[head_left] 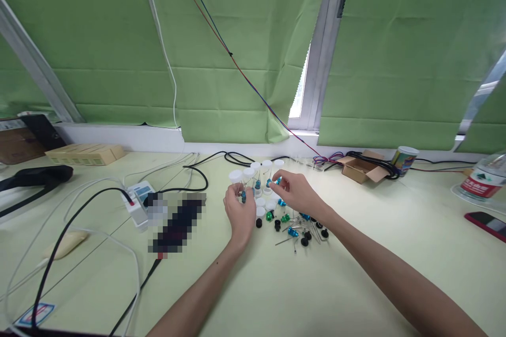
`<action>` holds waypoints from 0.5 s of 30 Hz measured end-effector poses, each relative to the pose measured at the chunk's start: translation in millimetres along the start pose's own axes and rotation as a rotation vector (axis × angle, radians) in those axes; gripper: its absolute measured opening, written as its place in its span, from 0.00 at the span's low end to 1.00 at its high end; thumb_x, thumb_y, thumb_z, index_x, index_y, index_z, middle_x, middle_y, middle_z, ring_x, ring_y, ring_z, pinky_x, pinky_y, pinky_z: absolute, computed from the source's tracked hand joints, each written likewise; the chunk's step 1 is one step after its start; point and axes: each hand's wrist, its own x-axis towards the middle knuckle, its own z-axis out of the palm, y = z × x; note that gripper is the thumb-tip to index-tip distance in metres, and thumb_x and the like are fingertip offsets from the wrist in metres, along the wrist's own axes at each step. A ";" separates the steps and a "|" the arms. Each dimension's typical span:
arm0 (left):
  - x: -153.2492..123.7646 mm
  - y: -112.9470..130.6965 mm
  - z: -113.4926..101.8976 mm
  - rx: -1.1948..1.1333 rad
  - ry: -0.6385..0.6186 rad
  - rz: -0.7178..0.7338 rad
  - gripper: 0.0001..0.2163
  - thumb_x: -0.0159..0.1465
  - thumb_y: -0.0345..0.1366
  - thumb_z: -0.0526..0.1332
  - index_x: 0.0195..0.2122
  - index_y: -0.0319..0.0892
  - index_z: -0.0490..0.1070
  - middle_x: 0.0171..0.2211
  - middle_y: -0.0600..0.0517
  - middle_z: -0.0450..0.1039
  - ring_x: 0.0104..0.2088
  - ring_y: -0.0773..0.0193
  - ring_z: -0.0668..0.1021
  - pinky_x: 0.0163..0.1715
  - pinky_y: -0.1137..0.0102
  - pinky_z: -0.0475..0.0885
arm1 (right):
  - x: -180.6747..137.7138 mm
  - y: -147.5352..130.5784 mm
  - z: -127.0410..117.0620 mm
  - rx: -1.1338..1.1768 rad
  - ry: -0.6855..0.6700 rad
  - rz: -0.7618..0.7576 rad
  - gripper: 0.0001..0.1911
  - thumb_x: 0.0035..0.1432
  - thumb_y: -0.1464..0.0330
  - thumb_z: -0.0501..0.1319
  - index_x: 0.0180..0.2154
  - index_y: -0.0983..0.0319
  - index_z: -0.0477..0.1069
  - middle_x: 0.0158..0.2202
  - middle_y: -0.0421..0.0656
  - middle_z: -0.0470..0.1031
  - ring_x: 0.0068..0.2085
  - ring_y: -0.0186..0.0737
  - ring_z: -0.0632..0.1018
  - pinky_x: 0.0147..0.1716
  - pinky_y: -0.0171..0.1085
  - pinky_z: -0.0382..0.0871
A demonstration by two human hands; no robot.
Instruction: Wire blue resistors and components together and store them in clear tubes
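My left hand (239, 210) is closed in a pinch round a small blue metal part (243, 196), just in front of a row of white-capped pieces (253, 171) standing upright on the pale green table (300, 295). My right hand (296, 189) pinches another small blue part (272, 182) with a white cap, held close above that row. Between and below the hands lie several loose blue, green and black small parts (292, 226) with thin metal pins.
A white power strip (138, 202) with black and white cables lies left of the hands. An open cardboard box (361, 168) and a can (404, 159) stand at the back right. A water bottle (484, 179) and a red phone (486, 223) sit far right.
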 end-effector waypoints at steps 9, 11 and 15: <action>2.1 -12.7 4.3 -0.010 -0.072 -0.085 0.05 0.58 0.35 0.58 0.35 0.44 0.66 0.38 0.49 0.70 0.42 0.57 0.73 0.44 0.61 0.66 | -2.8 -4.1 4.0 -0.017 -0.055 -0.030 0.09 0.61 0.64 0.56 0.31 0.60 0.70 0.21 0.36 0.68 0.25 0.35 0.69 0.26 0.33 0.59; 1.0 -12.5 4.9 -0.005 -0.058 -0.083 0.05 0.58 0.35 0.58 0.35 0.44 0.65 0.38 0.50 0.69 0.42 0.57 0.72 0.45 0.61 0.66 | -3.0 -3.5 5.2 -0.027 -0.062 -0.031 0.09 0.61 0.64 0.56 0.31 0.60 0.71 0.20 0.37 0.68 0.25 0.35 0.69 0.26 0.33 0.59; 0.0 -13.1 6.2 -0.020 -0.019 -0.105 0.09 0.57 0.33 0.59 0.39 0.45 0.62 0.41 0.49 0.67 0.46 0.57 0.71 0.48 0.60 0.65 | -2.9 -0.5 7.8 -0.036 -0.072 -0.035 0.09 0.61 0.65 0.56 0.31 0.60 0.71 0.21 0.37 0.69 0.25 0.35 0.69 0.27 0.33 0.59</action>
